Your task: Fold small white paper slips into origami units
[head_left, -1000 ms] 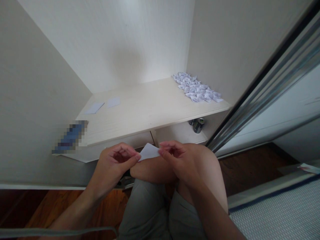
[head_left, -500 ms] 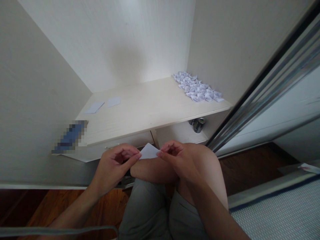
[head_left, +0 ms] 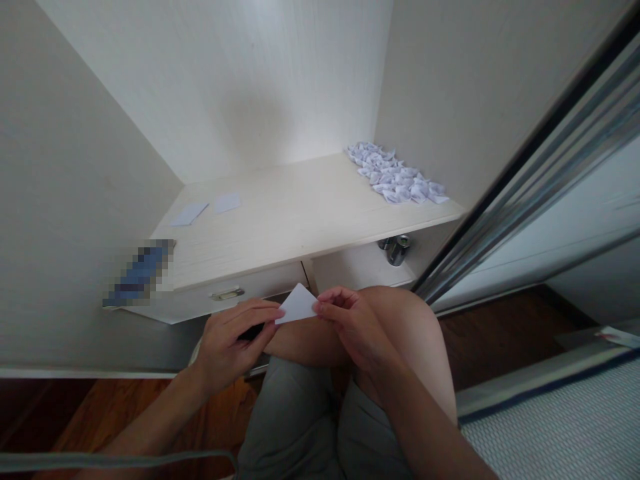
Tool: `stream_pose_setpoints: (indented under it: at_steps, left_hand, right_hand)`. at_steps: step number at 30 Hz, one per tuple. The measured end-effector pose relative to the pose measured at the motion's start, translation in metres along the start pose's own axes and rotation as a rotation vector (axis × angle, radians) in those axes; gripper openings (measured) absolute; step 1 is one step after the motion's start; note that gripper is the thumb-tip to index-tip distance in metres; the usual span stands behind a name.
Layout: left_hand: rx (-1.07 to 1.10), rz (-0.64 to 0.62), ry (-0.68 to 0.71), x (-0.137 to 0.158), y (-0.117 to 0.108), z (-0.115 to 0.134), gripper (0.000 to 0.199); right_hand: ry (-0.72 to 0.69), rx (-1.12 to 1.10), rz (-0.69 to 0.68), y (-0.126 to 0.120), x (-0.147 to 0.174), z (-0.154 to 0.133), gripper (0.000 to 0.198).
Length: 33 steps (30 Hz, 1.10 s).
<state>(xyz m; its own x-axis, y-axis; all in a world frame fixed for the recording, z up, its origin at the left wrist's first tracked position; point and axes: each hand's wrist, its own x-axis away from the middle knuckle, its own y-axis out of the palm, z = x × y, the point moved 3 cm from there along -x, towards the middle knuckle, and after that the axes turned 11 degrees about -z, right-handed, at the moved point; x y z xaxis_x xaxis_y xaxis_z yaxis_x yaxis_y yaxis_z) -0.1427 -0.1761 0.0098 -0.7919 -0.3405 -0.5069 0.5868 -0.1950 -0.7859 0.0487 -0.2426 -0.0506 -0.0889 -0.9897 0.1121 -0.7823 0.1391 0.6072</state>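
Observation:
A small white piece of paper point(head_left: 298, 305), folded to a triangle with its point up, is held between my two hands above my raised leg. My left hand point(head_left: 239, 333) pinches its left corner between thumb and fingers. At the right corner, the thumb and forefinger of my right hand point(head_left: 353, 323) are closed on the paper. Many folded white paper pieces point(head_left: 397, 177) lie in a cluster at the right end of the white shelf point(head_left: 280, 220). Two flat stacks or sheets of paper, a left one point(head_left: 190, 214) and a right one point(head_left: 227, 203), rest at its left end.
Beneath the shelf are a drawer with a metal handle point(head_left: 227, 293) and an open compartment holding dark cans point(head_left: 399, 250). A blurred blue item point(head_left: 143, 273) stands at the shelf's left front corner. A sliding-door rail point(head_left: 525, 173) runs along the right; a woven mat point(head_left: 560, 420) lies lower right.
The fingers of my left hand have straightened and moved over the left corner of the paper, and the hand has dropped slightly. My right hand keeps its pinch, nearly still.

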Motion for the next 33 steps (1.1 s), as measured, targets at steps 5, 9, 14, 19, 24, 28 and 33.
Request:
stream_pose_setpoints:
  at_steps: [5, 9, 14, 19, 24, 28, 33]
  left_hand:
    - [0.053, 0.012, -0.01, -0.002, -0.001, 0.002, 0.02]
    - [0.051, 0.046, -0.065, -0.002, -0.002, 0.001, 0.02]
    - [0.038, 0.09, -0.12, -0.001, -0.001, 0.002, 0.018]
    - [0.056, 0.022, -0.046, 0.0, -0.001, -0.001, 0.018]
    - [0.054, 0.02, 0.008, 0.005, 0.0, -0.005, 0.012]
    - [0.095, 0.072, -0.047, 0.004, -0.002, -0.004, 0.009]
    - [0.172, 0.136, -0.116, 0.0, -0.007, 0.002, 0.013]
  right_hand:
    - [0.004, 0.002, 0.008, 0.003, 0.001, 0.0, 0.021]
    - [0.008, 0.003, 0.014, 0.003, 0.002, -0.001, 0.021]
    - [-0.001, 0.014, 0.022, 0.004, 0.001, 0.001, 0.021]
    - [0.012, 0.004, 0.03, 0.005, 0.001, 0.004, 0.02]
    - [-0.048, 0.08, 0.01, 0.005, 0.003, 0.001, 0.018]
    - [-0.113, 0.187, -0.034, 0.001, 0.009, -0.006, 0.011]
    - [-0.184, 0.424, -0.178, 0.003, 0.021, -0.024, 0.015]
